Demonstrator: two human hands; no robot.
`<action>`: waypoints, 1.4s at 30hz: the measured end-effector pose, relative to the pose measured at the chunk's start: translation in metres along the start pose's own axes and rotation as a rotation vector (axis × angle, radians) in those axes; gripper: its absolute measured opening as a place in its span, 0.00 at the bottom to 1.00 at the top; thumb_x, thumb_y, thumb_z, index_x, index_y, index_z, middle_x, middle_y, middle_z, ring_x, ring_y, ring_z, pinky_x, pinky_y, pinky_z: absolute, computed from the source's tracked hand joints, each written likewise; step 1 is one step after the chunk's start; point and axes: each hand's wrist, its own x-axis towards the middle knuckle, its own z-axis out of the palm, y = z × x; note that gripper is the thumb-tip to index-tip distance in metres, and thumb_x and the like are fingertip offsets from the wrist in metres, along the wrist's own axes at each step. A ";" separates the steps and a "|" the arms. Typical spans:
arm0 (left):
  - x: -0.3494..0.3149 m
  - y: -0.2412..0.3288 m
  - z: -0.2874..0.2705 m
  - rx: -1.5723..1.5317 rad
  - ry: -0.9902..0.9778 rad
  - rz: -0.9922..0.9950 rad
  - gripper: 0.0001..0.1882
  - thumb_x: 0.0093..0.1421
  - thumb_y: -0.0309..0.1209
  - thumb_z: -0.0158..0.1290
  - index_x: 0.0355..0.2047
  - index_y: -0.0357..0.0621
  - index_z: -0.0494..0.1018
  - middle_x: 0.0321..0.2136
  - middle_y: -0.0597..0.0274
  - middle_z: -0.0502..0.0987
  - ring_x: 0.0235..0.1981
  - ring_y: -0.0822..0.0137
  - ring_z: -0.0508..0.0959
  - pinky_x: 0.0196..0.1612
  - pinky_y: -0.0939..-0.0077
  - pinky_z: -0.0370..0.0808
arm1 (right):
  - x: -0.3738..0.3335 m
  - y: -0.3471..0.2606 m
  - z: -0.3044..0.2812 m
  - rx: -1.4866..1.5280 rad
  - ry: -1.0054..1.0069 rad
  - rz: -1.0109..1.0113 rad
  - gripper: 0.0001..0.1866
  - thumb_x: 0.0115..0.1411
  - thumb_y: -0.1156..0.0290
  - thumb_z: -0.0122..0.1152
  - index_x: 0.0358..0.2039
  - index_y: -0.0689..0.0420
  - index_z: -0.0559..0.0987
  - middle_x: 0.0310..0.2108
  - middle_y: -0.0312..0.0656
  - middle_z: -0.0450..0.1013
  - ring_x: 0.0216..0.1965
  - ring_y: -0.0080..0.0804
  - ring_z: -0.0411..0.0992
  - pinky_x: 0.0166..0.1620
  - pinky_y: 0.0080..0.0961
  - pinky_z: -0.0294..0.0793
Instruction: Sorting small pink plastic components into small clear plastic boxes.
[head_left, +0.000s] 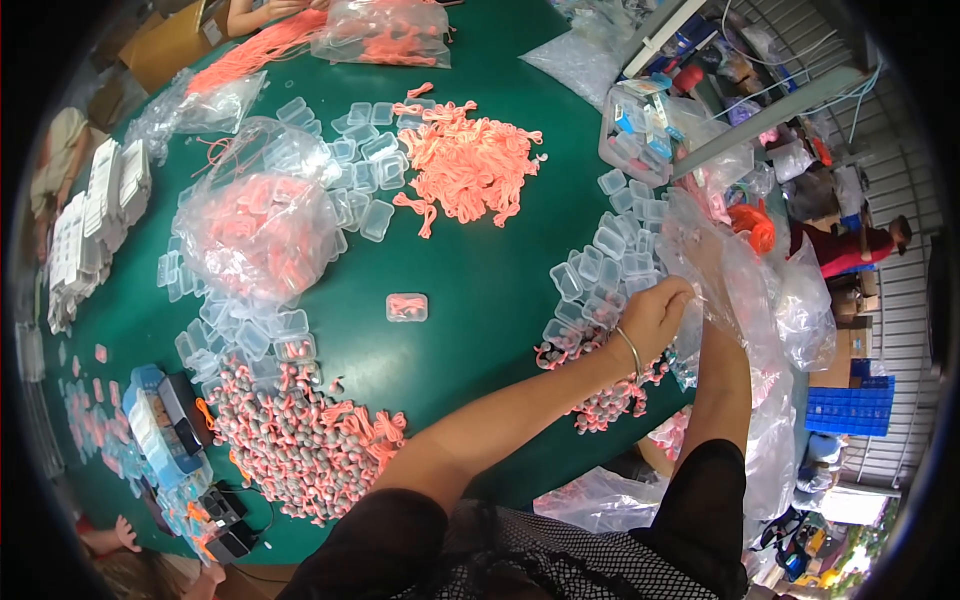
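My left hand, with a bracelet at the wrist, is closed on the edge of a clear plastic bag at the right side of the table. My right hand reaches up inside the bag; the plastic blurs its fingers. Beside my left hand lie small clear lidded boxes and a pile of coral cords with grey-tipped ends. A single closed box holding a coral cord bundle rests mid-table.
A heap of coral cord bundles lies at the far middle of the green table. To the left are a filled plastic bag, clear boxes and a big grey-tipped cord pile. A metal frame crosses the far right. Other people's hands show at the far and left edges.
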 end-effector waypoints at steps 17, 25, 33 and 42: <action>0.013 0.012 0.007 -0.054 0.004 -0.131 0.08 0.63 0.28 0.47 0.39 0.38 0.71 0.21 0.63 0.73 0.22 0.75 0.70 0.28 0.78 0.70 | -0.039 0.074 -0.019 0.009 0.196 0.018 0.15 0.53 0.65 0.60 0.34 0.65 0.75 0.23 0.48 0.73 0.20 0.34 0.72 0.23 0.32 0.70; 0.014 0.000 -0.003 -0.086 -0.006 -0.189 0.14 0.61 0.26 0.48 0.47 0.38 0.68 0.28 0.61 0.76 0.26 0.74 0.73 0.30 0.78 0.71 | -0.116 -0.012 -0.048 0.916 -0.018 0.473 0.07 0.57 0.64 0.62 0.30 0.51 0.74 0.19 0.30 0.67 0.18 0.18 0.65 0.19 0.17 0.64; 0.005 0.029 -0.024 -0.225 0.000 -0.305 0.22 0.58 0.27 0.52 0.54 0.40 0.65 0.34 0.59 0.76 0.31 0.73 0.74 0.33 0.78 0.73 | -0.170 -0.073 -0.070 1.203 0.149 0.617 0.05 0.58 0.69 0.61 0.31 0.52 0.73 0.19 0.31 0.68 0.15 0.16 0.63 0.13 0.11 0.59; 0.007 0.049 -0.077 -0.245 -0.111 -0.381 0.20 0.59 0.32 0.53 0.52 0.43 0.68 0.39 0.63 0.76 0.35 0.73 0.76 0.34 0.79 0.73 | -0.234 -0.169 -0.044 1.331 -0.105 0.498 0.03 0.59 0.75 0.58 0.34 0.55 0.73 0.21 0.32 0.66 0.14 0.15 0.60 0.14 0.12 0.57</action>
